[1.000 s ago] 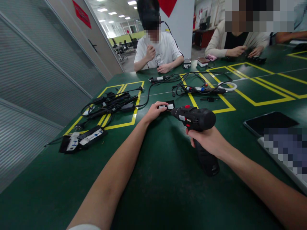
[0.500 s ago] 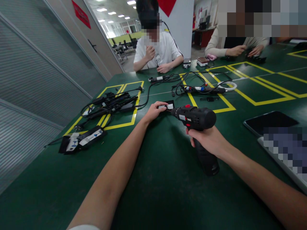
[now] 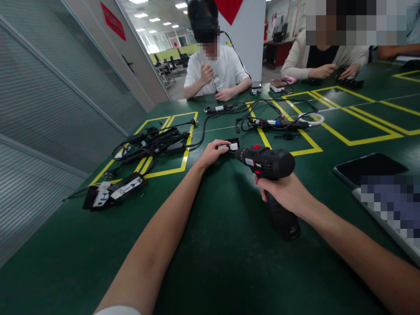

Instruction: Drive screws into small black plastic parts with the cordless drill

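Observation:
My right hand point(image 3: 285, 189) is wrapped round the grip of a black and red cordless drill point(image 3: 267, 161). The drill lies level, its chuck pointing left and away from me. Its tip meets the near side of a small black part with a white label point(image 3: 233, 146), though the exact contact point is too small to make out. My left hand point(image 3: 215, 152) grips that part from the left, fingers over its top, pressing it on the green table point(image 3: 210, 262). The fingers cover much of the part.
At left lie a heap of black cables point(image 3: 157, 142) and black pieces with white labels point(image 3: 126, 186). A soldering-iron-like tool with cord point(image 3: 278, 124) lies beyond the drill. A phone point(image 3: 370, 168) rests at right. Two people point(image 3: 216, 70) sit across the table.
Almost nothing differs. The view has shifted slightly, while both hands, the drill and the labelled part keep their places relative to one another.

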A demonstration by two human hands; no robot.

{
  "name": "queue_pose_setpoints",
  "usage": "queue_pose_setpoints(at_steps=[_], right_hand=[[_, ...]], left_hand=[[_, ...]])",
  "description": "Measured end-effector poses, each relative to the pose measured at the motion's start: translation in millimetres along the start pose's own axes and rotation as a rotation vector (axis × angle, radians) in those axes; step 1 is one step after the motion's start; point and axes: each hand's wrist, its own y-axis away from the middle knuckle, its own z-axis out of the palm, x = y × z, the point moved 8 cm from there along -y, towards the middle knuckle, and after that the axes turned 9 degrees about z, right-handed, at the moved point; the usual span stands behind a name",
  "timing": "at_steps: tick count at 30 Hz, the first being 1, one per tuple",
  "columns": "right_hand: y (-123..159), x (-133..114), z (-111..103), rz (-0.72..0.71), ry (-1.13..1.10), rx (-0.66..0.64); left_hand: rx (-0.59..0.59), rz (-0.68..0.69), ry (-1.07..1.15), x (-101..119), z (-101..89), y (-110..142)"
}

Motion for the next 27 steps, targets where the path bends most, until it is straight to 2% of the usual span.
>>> queue_pose_setpoints(at_steps=[27], right_hand=[[0.8,1.6,-1.0,0.012,-0.007,0.002]], left_hand=[[0.001,-0.004,-0.022,3.1,-0.6,0.0]])
